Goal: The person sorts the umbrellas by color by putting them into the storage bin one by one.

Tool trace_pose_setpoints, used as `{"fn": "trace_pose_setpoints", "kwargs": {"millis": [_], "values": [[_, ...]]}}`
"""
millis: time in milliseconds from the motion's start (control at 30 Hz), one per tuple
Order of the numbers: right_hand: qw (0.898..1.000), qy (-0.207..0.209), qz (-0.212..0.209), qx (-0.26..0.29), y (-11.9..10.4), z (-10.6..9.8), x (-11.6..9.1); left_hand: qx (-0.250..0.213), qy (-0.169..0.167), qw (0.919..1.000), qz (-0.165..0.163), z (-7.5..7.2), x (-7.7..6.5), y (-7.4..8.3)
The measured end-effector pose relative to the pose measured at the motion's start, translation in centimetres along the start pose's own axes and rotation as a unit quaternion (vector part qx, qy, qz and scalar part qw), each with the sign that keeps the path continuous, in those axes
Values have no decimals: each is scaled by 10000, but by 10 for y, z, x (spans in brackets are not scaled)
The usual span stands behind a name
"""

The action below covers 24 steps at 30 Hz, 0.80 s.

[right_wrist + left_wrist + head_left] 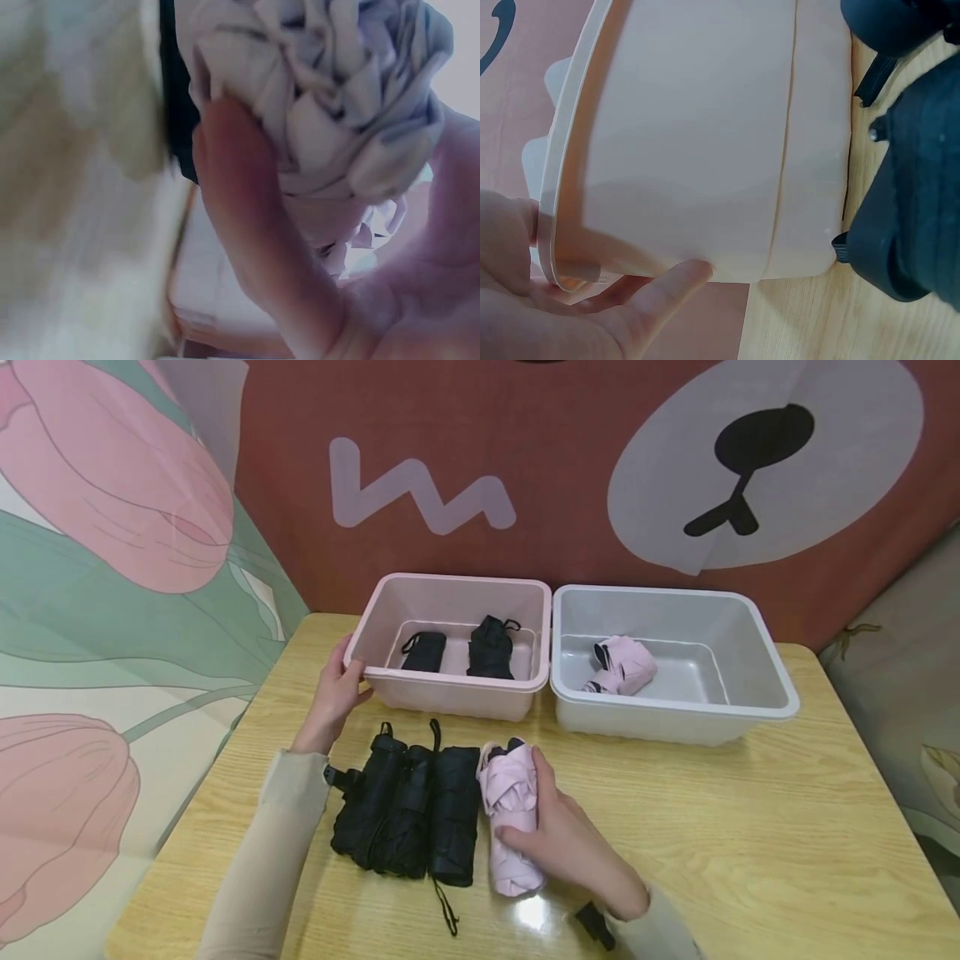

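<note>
At the pink bin's [457, 695] front left corner, my left hand [333, 697] grips the rim; in the left wrist view, fingers lie against the bin's outer wall [690, 135]. My right hand [573, 843] is curled round a folded pink umbrella [517, 793] lying on the table, its handle end toward the bins. Close on the left of it lie three folded black umbrellas, a left one [375, 802], a middle one [411, 810] and a right one [454, 810], side by side. The right wrist view shows the pink umbrella's gathered cloth [315, 112] between finger and palm.
Two small black folded items, a left one [424, 652] and a right one [491, 647], lie inside the pink bin. To its right stands a grey-white bin [667, 722] with a pink folded umbrella [626, 666] in it. A printed cloth [450, 552] hangs behind the wooden table [750, 827].
</note>
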State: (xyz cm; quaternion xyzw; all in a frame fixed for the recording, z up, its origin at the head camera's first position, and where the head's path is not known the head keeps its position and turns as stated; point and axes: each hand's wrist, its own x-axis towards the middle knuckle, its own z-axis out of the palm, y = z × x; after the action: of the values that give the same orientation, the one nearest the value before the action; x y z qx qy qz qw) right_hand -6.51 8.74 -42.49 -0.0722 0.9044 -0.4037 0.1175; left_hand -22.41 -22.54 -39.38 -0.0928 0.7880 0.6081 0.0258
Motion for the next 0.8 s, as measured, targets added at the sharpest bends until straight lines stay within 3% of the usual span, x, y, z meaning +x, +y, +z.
{"fn": "trace_pose_setpoints", "kwargs": {"millis": [267, 533, 800], "values": [[9989, 456, 36, 79, -4, -22, -2, 60, -24, 10000, -59, 0, -1, 1], [9967, 498, 174, 609, -6, -43, -3, 42, -34, 10000, -54, 0, -1, 1], [9913, 612, 9, 1164, -6, -69, -6, 88, -30, 10000, -35, 0, -2, 2]]}}
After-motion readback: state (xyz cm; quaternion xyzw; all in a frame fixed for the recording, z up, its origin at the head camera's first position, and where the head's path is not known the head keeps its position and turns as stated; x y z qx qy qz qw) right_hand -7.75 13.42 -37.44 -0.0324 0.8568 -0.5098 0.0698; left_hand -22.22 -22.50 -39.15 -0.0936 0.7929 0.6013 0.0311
